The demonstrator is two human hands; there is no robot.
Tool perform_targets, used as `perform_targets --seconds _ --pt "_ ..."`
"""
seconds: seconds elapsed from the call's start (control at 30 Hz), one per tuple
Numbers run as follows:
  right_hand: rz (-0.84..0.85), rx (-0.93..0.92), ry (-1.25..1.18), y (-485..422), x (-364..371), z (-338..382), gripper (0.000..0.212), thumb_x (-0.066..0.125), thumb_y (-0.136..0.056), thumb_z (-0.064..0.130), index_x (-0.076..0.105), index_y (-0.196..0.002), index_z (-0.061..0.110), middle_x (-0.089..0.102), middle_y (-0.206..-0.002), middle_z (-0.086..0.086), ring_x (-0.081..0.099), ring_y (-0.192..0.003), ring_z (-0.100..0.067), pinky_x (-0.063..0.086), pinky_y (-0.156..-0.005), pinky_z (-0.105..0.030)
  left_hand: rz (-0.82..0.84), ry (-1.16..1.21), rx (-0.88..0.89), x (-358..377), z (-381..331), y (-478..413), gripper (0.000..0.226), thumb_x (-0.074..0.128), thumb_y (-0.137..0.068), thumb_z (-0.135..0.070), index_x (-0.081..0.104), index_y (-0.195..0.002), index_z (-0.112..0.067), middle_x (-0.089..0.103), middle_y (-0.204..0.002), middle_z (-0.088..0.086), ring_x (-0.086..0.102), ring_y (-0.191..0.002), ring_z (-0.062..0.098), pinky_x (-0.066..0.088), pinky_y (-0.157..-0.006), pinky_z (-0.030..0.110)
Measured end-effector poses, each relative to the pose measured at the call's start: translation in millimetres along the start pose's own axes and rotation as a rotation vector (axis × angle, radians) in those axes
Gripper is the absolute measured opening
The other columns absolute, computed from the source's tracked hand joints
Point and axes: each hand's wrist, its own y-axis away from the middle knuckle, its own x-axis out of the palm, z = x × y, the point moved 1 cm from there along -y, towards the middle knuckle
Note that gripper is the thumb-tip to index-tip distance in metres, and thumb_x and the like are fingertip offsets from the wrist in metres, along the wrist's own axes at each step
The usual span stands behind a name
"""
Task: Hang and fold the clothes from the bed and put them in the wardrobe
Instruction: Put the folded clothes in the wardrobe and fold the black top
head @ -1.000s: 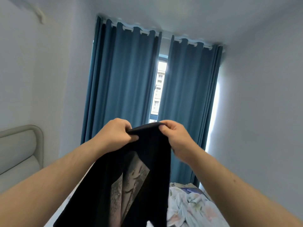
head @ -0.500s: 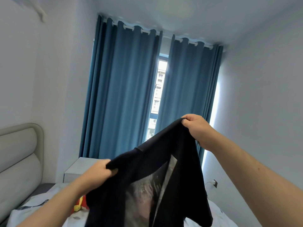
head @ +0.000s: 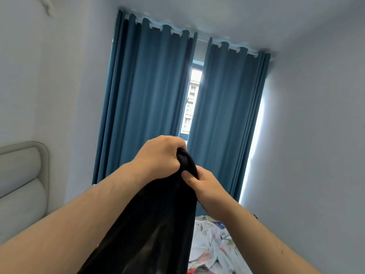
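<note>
A black T-shirt [head: 158,224] with a pale print hangs down in front of me, bunched at its top. My left hand [head: 160,157] grips the bunched top edge from the left and above. Just below and to the right, my right hand [head: 205,186] pinches the same gathered fabric, thumb on the cloth. The two hands nearly touch. More crumpled clothes [head: 213,244], white with a floral pattern, lie on the bed below at the lower right. The wardrobe is out of view.
Blue curtains [head: 150,99] hang ahead with a narrow gap showing a window [head: 192,99]. A padded grey headboard [head: 21,175] stands at the left wall. A plain wall [head: 316,145] runs along the right.
My hands were spread apart with the shirt stretched between them; the left hand has risen and the right has dropped, and both now meet on the bunched top. The view tilted slightly.
</note>
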Motion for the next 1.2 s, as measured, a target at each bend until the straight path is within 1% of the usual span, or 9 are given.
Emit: perform_targets --seconds 0.13,0.37,0.53,0.57,0.6,0.7,0.9,1.0,1.2 --pt "-0.003 0.015 -0.193 -4 5 6 0.023 0.048 -0.104 0.020 0.065 -0.117 0.009 0.072 -0.106 -0.011 0.069 -0.096 -0.022 0.056 -0.085 -0.036 -0.043 0.114 0.008 -6 25 6 0.028 0.065 -0.072 -0.033 0.067 -0.100 -0.030 0.060 -0.098 -0.013 0.057 -0.096 0.012 0.048 -0.088 0.032" --pt "0.021 0.099 -0.640 -7 16 24 0.040 0.039 -0.104 0.039 0.060 -0.128 0.014 0.070 -0.122 -0.012 0.066 -0.115 -0.027 0.050 -0.102 -0.047 -0.430 0.706 -0.623 49 41 120 0.054 0.063 -0.080 -0.063 0.057 -0.113 -0.021 0.063 -0.106 -0.003 0.060 -0.099 0.011 0.051 -0.089 0.032" --pt "-0.055 0.211 -0.846 -8 25 16 0.049 0.041 -0.101 0.042 0.058 -0.131 0.008 0.069 -0.122 -0.018 0.067 -0.112 -0.031 0.056 -0.094 -0.046 0.323 0.797 -0.697 81 37 168 0.080 0.034 -0.035 -0.084 0.055 -0.084 -0.024 0.061 -0.082 -0.007 0.059 -0.082 0.002 0.043 -0.064 0.015" --pt "-0.066 0.225 -0.859 -8 23 13 0.050 0.041 -0.101 0.043 0.058 -0.131 0.007 0.068 -0.122 -0.019 0.067 -0.113 -0.032 0.056 -0.095 -0.046 0.318 0.820 -0.752 86 41 160 0.021 0.046 -0.076 -0.043 0.052 -0.080 -0.023 0.059 -0.078 -0.008 0.060 -0.085 0.005 0.043 -0.062 0.014" --pt "-0.074 0.231 -0.859 -7 20 10 0.050 0.041 -0.102 0.043 0.059 -0.130 0.006 0.068 -0.123 -0.019 0.066 -0.113 -0.032 0.054 -0.096 -0.047 0.459 0.907 -0.729 82 37 159 0.055 0.070 -0.066 -0.071 0.053 -0.080 -0.020 0.064 -0.073 -0.007 0.064 -0.087 0.011 0.045 -0.059 0.014" --pt "-0.114 0.260 -0.806 -1 0 1 0.050 0.039 -0.104 0.041 0.065 -0.123 0.004 0.069 -0.119 -0.020 0.068 -0.109 -0.033 0.052 -0.096 -0.047 0.297 1.137 -0.872 83 50 141 0.040 0.075 -0.079 -0.030 0.064 -0.107 -0.003 0.077 -0.090 0.009 0.073 -0.089 0.028 0.059 -0.075 0.030" --pt "-0.512 0.314 -0.195 20 -46 -30 0.007 0.050 -0.082 0.023 0.055 -0.079 0.019 0.056 -0.075 -0.003 0.052 -0.071 -0.024 0.044 -0.063 -0.033 -0.148 1.014 -0.727 57 64 103 0.011 0.063 -0.093 -0.004 0.071 -0.096 -0.011 0.075 -0.084 0.011 0.071 -0.078 0.025 0.053 -0.069 0.036" --pt "-0.644 0.091 0.152 28 -44 -34 0.017 0.052 -0.098 0.025 0.052 -0.114 0.028 0.055 -0.104 0.014 0.055 -0.095 -0.005 0.047 -0.090 -0.034 -0.155 0.961 -0.537 45 52 83 0.021 0.063 -0.091 0.001 0.074 -0.091 -0.017 0.075 -0.082 0.006 0.070 -0.076 0.017 0.053 -0.068 0.030" --pt "0.036 0.062 0.181 26 -4 -21 0.033 0.055 -0.100 0.037 0.059 -0.131 0.028 0.063 -0.128 0.014 0.059 -0.118 -0.002 0.044 -0.106 -0.030 0.098 0.726 -0.219 43 19 62 0.028 0.060 -0.085 0.008 0.075 -0.090 -0.015 0.072 -0.082 0.013 0.069 -0.076 0.020 0.056 -0.070 0.040"
